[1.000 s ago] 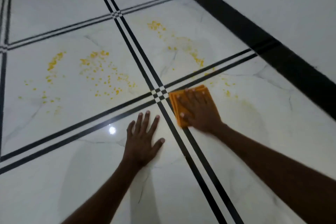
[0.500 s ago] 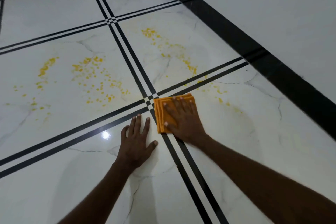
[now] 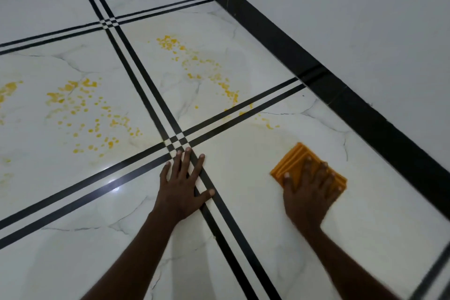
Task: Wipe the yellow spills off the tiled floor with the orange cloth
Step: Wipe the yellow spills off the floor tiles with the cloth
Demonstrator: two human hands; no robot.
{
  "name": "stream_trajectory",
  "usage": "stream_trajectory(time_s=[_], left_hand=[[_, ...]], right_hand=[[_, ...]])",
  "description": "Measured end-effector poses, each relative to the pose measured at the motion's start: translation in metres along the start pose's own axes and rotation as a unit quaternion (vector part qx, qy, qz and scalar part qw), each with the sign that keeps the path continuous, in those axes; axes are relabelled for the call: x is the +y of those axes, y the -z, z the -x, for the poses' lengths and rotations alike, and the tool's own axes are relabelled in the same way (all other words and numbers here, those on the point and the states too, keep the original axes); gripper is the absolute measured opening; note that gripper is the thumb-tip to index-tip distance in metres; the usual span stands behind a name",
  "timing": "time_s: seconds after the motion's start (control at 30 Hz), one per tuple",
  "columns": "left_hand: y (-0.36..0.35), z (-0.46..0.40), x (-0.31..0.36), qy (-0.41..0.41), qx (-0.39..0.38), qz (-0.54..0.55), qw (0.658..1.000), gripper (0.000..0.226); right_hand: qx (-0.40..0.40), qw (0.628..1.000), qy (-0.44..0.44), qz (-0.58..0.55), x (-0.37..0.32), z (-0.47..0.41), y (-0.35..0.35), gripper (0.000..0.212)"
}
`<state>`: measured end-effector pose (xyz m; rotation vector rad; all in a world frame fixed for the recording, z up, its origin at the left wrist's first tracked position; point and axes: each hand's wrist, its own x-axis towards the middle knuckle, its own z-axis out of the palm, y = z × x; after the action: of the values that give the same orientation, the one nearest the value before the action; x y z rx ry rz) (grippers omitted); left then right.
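Observation:
My right hand (image 3: 309, 192) presses flat on the folded orange cloth (image 3: 295, 159), fingers spread over it, on the white marble tile at the right. My left hand (image 3: 182, 182) lies palm down with fingers apart across the double black grout stripes, holding nothing. Yellow spills (image 3: 199, 68) trail down the far middle tile toward the stripes, and a few drops (image 3: 267, 125) lie just beyond the cloth. A wider scatter of yellow spots (image 3: 92, 117) covers the tile to the left. A faint yellowish smear surrounds the cloth.
A broad black border strip (image 3: 341, 90) runs diagonally along the right, with a plain white wall (image 3: 365, 7) behind it. Black double stripes (image 3: 146, 85) cross the glossy floor. A light glare (image 3: 114, 184) shines left of my left hand.
My right hand has slid the cloth from the stripe crossing to the right, toward the black border. The left hand has moved slightly forward onto the stripes. The view has shifted right.

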<state>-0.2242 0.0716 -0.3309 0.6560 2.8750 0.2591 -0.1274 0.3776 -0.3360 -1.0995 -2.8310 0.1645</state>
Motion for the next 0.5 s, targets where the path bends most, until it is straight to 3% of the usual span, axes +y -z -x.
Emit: stream_trajectory(time_s=[0.17,0.3,0.4,0.5], left_hand=[[-0.001,-0.004,0.0,-0.005,-0.02,-0.011,1.0,0.098],[0.001,-0.006,-0.002,-0.004,-0.058,0.0,0.998,0.102],[0.006,-0.008,-0.001,0.0,-0.069,0.006,0.998,0.102],[0.009,-0.006,0.001,0.004,-0.057,0.011,0.998,0.102]], right_hand=[[-0.004,0.999,0.006,-0.033,-0.079,-0.108,-0.016,0.085],[-0.011,0.991,0.131,-0.032,-0.141,-0.091,-0.022,0.082],[-0.031,0.974,0.223,-0.028,-0.101,-0.049,-0.013,0.078],[-0.033,0.979,0.198,-0.027,-0.023,-0.024,0.002,0.077]])
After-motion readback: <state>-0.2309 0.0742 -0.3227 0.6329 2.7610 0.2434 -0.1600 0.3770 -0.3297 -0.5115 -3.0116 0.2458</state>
